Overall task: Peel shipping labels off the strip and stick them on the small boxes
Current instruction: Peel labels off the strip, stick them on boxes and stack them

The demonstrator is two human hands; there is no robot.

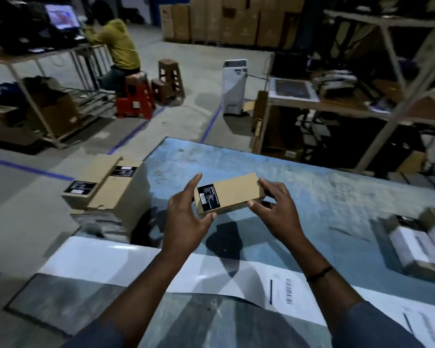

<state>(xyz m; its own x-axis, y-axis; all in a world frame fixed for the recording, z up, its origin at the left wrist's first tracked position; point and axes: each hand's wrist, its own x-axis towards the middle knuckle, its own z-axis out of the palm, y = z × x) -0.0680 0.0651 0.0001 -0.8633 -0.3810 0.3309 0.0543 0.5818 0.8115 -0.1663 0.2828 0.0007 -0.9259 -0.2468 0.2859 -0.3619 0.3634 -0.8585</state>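
I hold the small cardboard box (pixel 232 194) in the air over the blue tabletop (pixel 324 197), my hands apart at its two ends. My right hand (pixel 276 212) pinches the 3 o'clock end. My left hand (pixel 186 217) only props the 9 o'clock end, fingers spread, thumb tip at the near corner. That loose side could let the box tip and drop. The white label strip (pixel 236 277) lies at 6 o'clock under my forearms, where a dragging sleeve could crease it. A new label might also cover the black label (pixel 209 198).
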